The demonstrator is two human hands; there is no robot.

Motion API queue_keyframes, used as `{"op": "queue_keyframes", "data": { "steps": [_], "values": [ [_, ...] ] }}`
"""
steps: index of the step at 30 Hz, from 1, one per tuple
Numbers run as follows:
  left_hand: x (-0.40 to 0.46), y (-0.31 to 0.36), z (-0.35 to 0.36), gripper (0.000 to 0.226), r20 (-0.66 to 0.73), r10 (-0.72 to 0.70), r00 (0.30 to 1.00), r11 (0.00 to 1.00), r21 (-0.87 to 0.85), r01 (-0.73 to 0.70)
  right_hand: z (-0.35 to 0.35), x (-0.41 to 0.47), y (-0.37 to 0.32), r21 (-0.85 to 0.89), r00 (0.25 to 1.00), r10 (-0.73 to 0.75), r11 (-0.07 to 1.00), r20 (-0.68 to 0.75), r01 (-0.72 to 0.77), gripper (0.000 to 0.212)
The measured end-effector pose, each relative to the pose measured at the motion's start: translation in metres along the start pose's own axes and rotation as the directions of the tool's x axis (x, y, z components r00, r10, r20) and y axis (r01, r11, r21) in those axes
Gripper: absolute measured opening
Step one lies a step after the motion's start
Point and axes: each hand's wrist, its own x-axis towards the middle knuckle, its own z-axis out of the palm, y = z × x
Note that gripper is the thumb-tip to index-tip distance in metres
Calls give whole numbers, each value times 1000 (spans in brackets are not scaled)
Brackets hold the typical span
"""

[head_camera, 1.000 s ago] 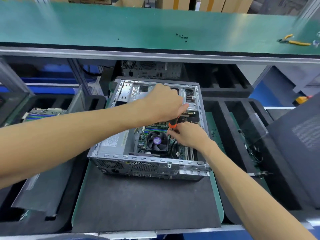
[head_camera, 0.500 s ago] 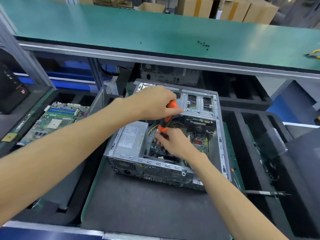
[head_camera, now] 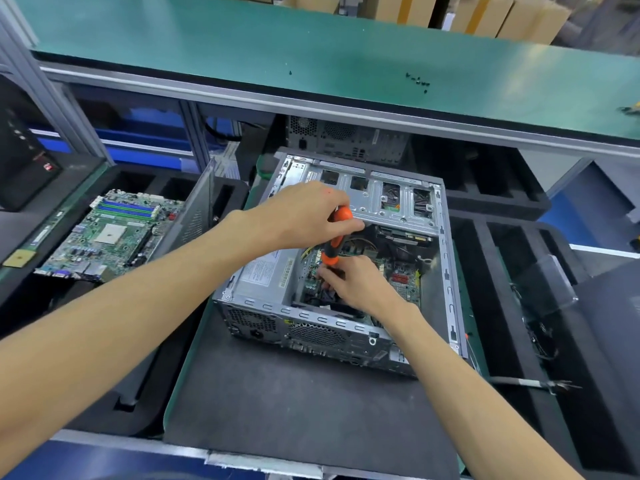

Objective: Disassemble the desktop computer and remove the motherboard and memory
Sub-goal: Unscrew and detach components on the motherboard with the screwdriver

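Fingers of left hand (head_camera: 304, 216) clenched round screwdriver (head_camera: 335, 237) handle; right hand (head_camera: 356, 285) pinches its shaft, likely steadying the tip on a motherboard (head_camera: 403, 282) screw.

Single head-worn wide-angle view, looking forward and down, close over workbench (head_camera: 311, 403)

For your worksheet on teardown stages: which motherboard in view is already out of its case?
The bare motherboard lying left of the open case; the other sits inside it.
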Motion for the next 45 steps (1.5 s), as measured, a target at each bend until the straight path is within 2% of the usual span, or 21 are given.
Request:
{"op": "queue_keyframes", "data": {
  "steps": [4, 7, 11, 13, 16, 18, 20, 22, 25, 27, 29, 32, 34, 36, 39, 41, 45],
  "values": [
    [-1, 2, -1, 42, 40, 36, 999, 999, 5, -36, -1, -2, -1, -3, 1000, 12, 1000, 15, -12, 40],
    [-1, 2, -11, 34, 164, 81, 983, 997, -5, -82, -2, -2, -3, -6, 999, 20, 1000, 45, -20, 41],
    [-2, 9, -23, 28, 333, 152, 931, 964, 160, -214, -2, -3, -6, 30, 996, 45, 998, 76, -48, 39],
    [-3, 16, -23, 29, 398, 196, 896, 904, 280, -322, -4, -5, -6, 40, 993, 56, 997, 101, -61, 41],
    [-1, 25, -22, 31, 462, 319, 827, 734, 431, -524, -5, -10, -6, 43, 992, 58, 997, 110, -63, 44],
    [4, 26, -23, 30, 506, 382, 773, 639, 460, -617, -4, -10, -6, 27, 993, 55, 998, 108, -59, 47],
    [11, 25, -26, 29, 560, 371, 741, 596, 468, -652, -4, -8, -6, 8, 992, 35, 999, 119, -36, 43],
    [19, 22, -31, 34, 582, 301, 756, 636, 468, -614, -3, -6, -6, -5, 991, 20, 1000, 131, -20, 39],
    [23, 22, -29, 47, 536, 227, 813, 713, 477, -514, -1, -3, -3, -25, 990, 2, 1000, 141, 2, 42],
    [24, 26, -24, 53, 483, 167, 860, 716, 540, -442, 1, -1, -1, -38, 989, -8, 999, 147, 14, 38],
    [24, 29, -22, 57, 436, 35, 899, 707, 625, -331, 4, 0, 0, -29, 988, -19, 999, 151, 23, 31],
    [18, 31, -27, 59, 421, -96, 902, 662, 704, -258, 4, 2, -1, -13, 985, -52, 998, 167, 55, 24],
    [10, 27, -27, 53, 460, -92, 883, 724, 640, -257, 3, 3, 0, -15, 985, -60, 998, 164, 63, 34],
    [2, 26, -28, 43, 511, 17, 859, 783, 528, -329, 2, 2, 0, -16, 984, -61, 998, 166, 64, 43],
    [-4, 26, -31, 30, 534, 147, 833, 757, 481, -442, 1, 0, -1, -4, 978, -54, 998, 201, 56, 38],
    [-4, 27, -30, 26, 523, 146, 840, 780, 461, -423, 1, -1, -2, 8, 975, -48, 999, 217, 47, 36],
    [-1, 32, -25, 39, 469, 58, 881, 827, 472, -306, 3, -3, -2, 55, 968, -46, 998, 246, 33, 36]
  ]
}}
